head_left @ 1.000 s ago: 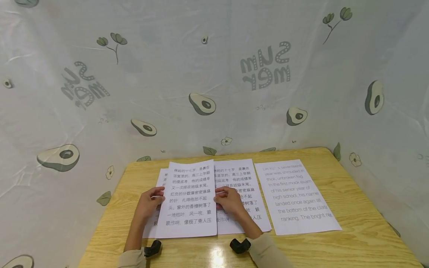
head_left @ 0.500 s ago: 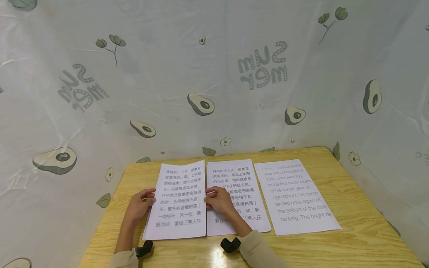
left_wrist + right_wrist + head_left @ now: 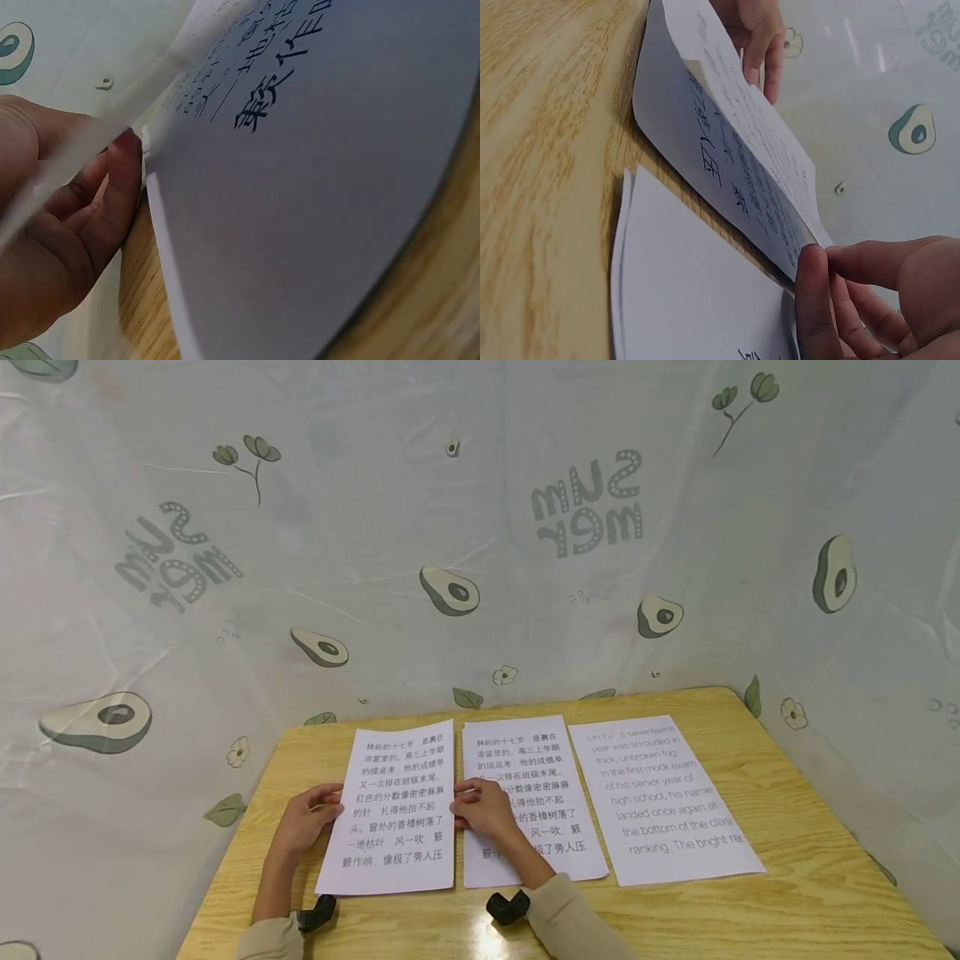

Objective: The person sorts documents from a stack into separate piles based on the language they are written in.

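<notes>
A printed sheet of paper (image 3: 397,810) with Chinese text is held at its two sides. My left hand (image 3: 303,818) pinches its left edge, and my right hand (image 3: 486,814) pinches the right edge between thumb and fingers. In the left wrist view the held sheet is a blurred pale strip passing my left hand (image 3: 67,202). Under it lies another printed sheet (image 3: 300,202), also seen in the right wrist view, where a narrow gap separates the two. My right forearm crosses the middle stack of paper (image 3: 517,735), which bears the same text.
On the right lies a sheet with English text (image 3: 667,810). All papers rest on a wood-grain table (image 3: 795,827). Behind and beside it hangs a pale curtain (image 3: 525,635) printed with avocados. Black wrist mounts (image 3: 508,907) sit near both sleeves.
Both hands have carried the held sheet leftward, from overlapping the middle stack to over the left sheet. The gap beside the middle stack has widened; the papers on the right stayed put.
</notes>
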The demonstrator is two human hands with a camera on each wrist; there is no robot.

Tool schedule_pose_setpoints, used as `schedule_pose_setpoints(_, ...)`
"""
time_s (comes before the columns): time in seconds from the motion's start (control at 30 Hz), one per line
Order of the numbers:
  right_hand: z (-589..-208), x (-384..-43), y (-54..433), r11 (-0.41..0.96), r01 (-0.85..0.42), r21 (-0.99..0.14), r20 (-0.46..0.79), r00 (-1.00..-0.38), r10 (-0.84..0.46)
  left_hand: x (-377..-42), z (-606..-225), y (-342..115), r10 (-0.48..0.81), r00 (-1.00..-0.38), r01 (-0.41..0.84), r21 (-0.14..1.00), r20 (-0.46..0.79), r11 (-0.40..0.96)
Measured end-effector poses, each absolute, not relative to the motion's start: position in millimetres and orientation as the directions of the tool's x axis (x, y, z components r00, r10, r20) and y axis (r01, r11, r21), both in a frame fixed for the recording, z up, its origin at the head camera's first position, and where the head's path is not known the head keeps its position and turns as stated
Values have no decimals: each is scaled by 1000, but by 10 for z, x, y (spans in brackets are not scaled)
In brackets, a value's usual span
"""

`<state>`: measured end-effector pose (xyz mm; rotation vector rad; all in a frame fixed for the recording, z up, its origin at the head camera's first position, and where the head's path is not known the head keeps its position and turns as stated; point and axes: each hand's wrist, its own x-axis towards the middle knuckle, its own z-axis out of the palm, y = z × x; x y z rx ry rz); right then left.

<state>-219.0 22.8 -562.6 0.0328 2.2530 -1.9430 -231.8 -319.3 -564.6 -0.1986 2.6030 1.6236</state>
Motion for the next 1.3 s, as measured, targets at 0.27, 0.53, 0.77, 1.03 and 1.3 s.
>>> schedule_pose_setpoints(0.27, -5620, -2184, 196, 174, 114, -978, -128, -989, -70, -2325, -5663, -3199, -71, -990, -138, 891, -119, 432)
schedule_pose_setpoints(0.53, -5630, -2185, 198, 195, 104, -975, -122, -989, -79, -2347, -5688, -3191, -79, -992, -125, 890, -100, 438)
schedule_pose_setpoints(0.77, -5647, -2195, 202, 214, 92, -973, -113, -989, -91, -2346, -5708, -3185, -94, -990, -134, 888, -103, 441)
schedule_pose_setpoints(1.03, -5644, -2174, 228, 264, 40, -964, -73, -991, -116, -2279, -5683, -3179, -122, -988, -140, 876, -94, 461)
schedule_pose_setpoints(1.3, -5597, -2126, 332, 269, -39, -962, 0, -990, -141, -2179, -5565, -3153, -163, -984, -142, 858, -68, 495)
